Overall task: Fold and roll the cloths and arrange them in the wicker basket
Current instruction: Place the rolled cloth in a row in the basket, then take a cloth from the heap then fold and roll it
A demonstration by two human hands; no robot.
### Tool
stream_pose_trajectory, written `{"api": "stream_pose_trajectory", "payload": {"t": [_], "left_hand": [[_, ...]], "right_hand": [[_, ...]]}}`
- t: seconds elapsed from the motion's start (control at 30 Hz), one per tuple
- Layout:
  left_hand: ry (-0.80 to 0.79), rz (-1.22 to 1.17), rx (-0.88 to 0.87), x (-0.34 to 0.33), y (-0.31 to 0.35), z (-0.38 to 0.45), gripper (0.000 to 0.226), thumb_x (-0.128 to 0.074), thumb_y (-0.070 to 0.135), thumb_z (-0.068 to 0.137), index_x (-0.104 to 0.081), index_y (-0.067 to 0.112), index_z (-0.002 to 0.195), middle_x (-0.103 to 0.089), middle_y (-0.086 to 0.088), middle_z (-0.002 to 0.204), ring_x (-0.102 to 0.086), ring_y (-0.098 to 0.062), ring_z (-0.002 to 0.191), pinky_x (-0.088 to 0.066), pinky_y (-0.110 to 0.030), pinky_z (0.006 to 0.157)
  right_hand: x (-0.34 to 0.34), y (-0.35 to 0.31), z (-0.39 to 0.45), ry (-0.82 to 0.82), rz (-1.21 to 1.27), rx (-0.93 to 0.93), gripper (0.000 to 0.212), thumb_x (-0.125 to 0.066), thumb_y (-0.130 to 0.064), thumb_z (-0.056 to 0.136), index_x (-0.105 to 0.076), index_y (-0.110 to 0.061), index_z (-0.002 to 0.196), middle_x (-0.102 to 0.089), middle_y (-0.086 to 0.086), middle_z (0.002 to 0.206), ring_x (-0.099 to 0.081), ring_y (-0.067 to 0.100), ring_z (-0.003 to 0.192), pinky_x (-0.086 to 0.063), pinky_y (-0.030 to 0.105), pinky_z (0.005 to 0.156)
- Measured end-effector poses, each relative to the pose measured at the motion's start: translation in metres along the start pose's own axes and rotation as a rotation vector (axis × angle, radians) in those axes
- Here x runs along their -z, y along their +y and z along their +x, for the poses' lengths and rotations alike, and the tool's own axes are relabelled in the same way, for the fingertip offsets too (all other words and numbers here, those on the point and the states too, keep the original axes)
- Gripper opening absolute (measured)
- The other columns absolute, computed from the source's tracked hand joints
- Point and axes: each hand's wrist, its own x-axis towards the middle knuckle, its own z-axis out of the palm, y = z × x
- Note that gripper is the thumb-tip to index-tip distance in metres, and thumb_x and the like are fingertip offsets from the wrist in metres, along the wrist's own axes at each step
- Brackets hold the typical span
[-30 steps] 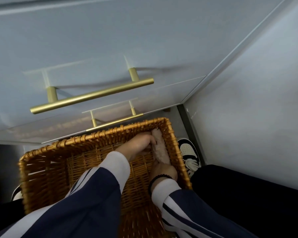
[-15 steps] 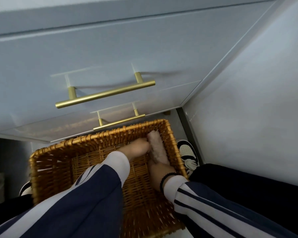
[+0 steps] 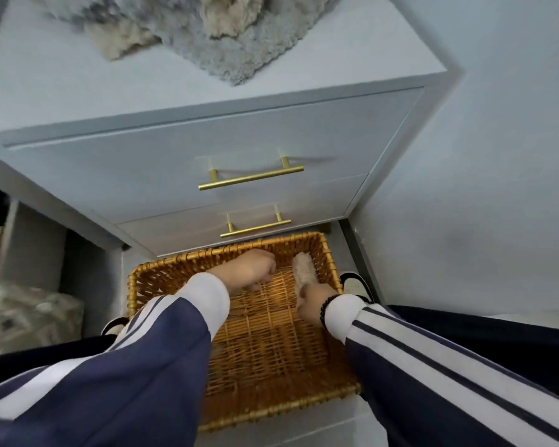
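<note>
Since half a second ago your left hand (image 3: 255,267) has let go of the rolled cloth (image 3: 304,269) and drifted toward the middle of the wicker basket (image 3: 149,279), and your view has tipped up to take in the loose cloths (image 3: 207,30) on the dresser (image 3: 78,85).

That roll lies along the right wall of the basket, its far end near the far corner. Your right hand (image 3: 313,306) sits at its near end; you seem to be touching it, though whether your fingers are wrapped around it cannot be told from here. Your left hand hangs loosely curled over the weave, holding nothing.

If you pull the right hand away quickly, the fluffy roll may spring open, since only the wall and your hand brace it. With the rest of the floor bare, it may also tip inward. The grey and beige pile overhangs the dresser's front edge, so a careless tug could drag it all down.
</note>
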Motion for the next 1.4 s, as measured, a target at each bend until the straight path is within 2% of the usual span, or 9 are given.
{"api": "stream_pose_trajectory", "payload": {"t": [0.1, 0.2, 0.33, 0.53, 0.73, 0.87, 1.2, 1.3, 1.4], "left_hand": [[0.007, 0.052, -0.05, 0.011, 0.005, -0.03, 0.029, -0.04, 0.004, 0.097, -0.049, 0.025, 0.08, -0.058, -0.013, 0.12, -0.056, -0.029, 0.117, -0.051, -0.039, 0.085], [0.026, 0.032, -0.09, 0.023, 0.011, -0.057, 0.022, -0.04, 0.008, 0.096, -0.058, 0.019, 0.098, -0.06, -0.015, 0.121, -0.059, -0.021, 0.103, -0.046, -0.034, 0.076], [0.07, 0.056, -0.151, 0.037, 0.024, -0.1, 0.026, -0.041, 0.013, 0.099, -0.053, 0.019, 0.121, -0.059, -0.007, 0.122, -0.058, -0.018, 0.109, -0.049, -0.035, 0.087], [0.125, 0.149, -0.248, 0.055, 0.039, -0.157, 0.041, -0.044, 0.016, 0.099, -0.044, 0.014, 0.141, -0.056, -0.005, 0.133, -0.057, -0.017, 0.115, -0.047, -0.029, 0.084], [0.234, 0.173, -0.37, 0.081, 0.06, -0.204, 0.04, -0.048, 0.013, 0.097, -0.047, 0.011, 0.137, -0.059, -0.006, 0.127, -0.059, -0.019, 0.112, -0.047, -0.031, 0.087], [0.291, 0.081, -0.413, 0.096, 0.071, -0.222, 0.035, -0.051, 0.015, 0.096, -0.052, 0.014, 0.132, -0.063, -0.006, 0.12, -0.06, -0.017, 0.11, -0.048, -0.034, 0.093], [0.345, -0.169, -0.504, 0.114, 0.095, -0.225, 0.018, -0.054, 0.016, 0.095, -0.061, 0.022, 0.11, -0.069, 0.001, 0.109, -0.066, -0.011, 0.099, -0.052, -0.029, 0.085], [0.342, -0.219, -0.531, 0.127, 0.104, -0.224, 0.021, -0.052, 0.014, 0.095, -0.062, 0.022, 0.112, -0.071, 0.004, 0.106, -0.067, -0.01, 0.098, -0.053, -0.027, 0.083], [0.349, -0.348, -0.581, 0.144, 0.117, -0.224, 0.022, -0.053, 0.011, 0.095, -0.065, 0.021, 0.109, -0.074, 0.006, 0.1, -0.069, -0.012, 0.096, -0.054, -0.03, 0.085]], "right_hand": [[0.019, -0.007, -0.018, 0.058, 0.043, -0.008, 0.053, -0.049, -0.023, 0.09, -0.037, -0.013, 0.141, -0.056, 0.014, 0.127, -0.057, 0.031, 0.11, -0.049, 0.037, 0.093], [0.039, -0.019, -0.041, 0.097, 0.064, 0.023, 0.041, -0.051, -0.021, 0.092, -0.05, -0.011, 0.131, -0.064, 0.011, 0.114, -0.066, 0.027, 0.093, -0.056, 0.038, 0.083], [0.072, -0.041, -0.086, 0.148, 0.029, 0.117, 0.028, -0.048, -0.023, 0.095, -0.059, -0.007, 0.116, -0.066, 0.011, 0.108, -0.068, 0.023, 0.086, -0.054, 0.028, 0.068], [0.108, -0.065, -0.155, 0.279, -0.092, 0.193, 0.031, -0.047, -0.024, 0.096, -0.059, -0.005, 0.119, -0.063, 0.015, 0.116, -0.061, 0.026, 0.1, -0.05, 0.032, 0.083], [0.135, -0.072, -0.203, 0.294, -0.038, 0.231, 0.032, -0.05, -0.029, 0.095, -0.06, -0.004, 0.113, -0.068, 0.015, 0.108, -0.069, 0.03, 0.094, -0.054, 0.042, 0.089], [0.155, -0.075, -0.22, 0.373, 0.087, 0.289, 0.032, -0.049, -0.027, 0.097, -0.058, -0.002, 0.115, -0.068, 0.016, 0.109, -0.07, 0.028, 0.092, -0.055, 0.038, 0.083], [0.206, -0.098, -0.204, 0.726, 0.369, 0.435, 0.023, -0.051, -0.014, 0.087, -0.07, -0.002, 0.092, -0.073, 0.011, 0.091, -0.07, 0.027, 0.083, -0.057, 0.042, 0.08], [0.222, -0.109, -0.19, 0.831, 0.457, 0.463, 0.015, -0.055, -0.016, 0.085, -0.068, -0.015, 0.091, -0.07, 0.005, 0.098, -0.066, 0.023, 0.092, -0.053, 0.036, 0.085], [0.238, -0.122, -0.179, 0.879, 0.611, 0.526, 0.011, -0.057, -0.016, 0.083, -0.065, -0.024, 0.086, -0.068, 0.001, 0.091, -0.067, 0.019, 0.086, -0.054, 0.031, 0.08]]}}
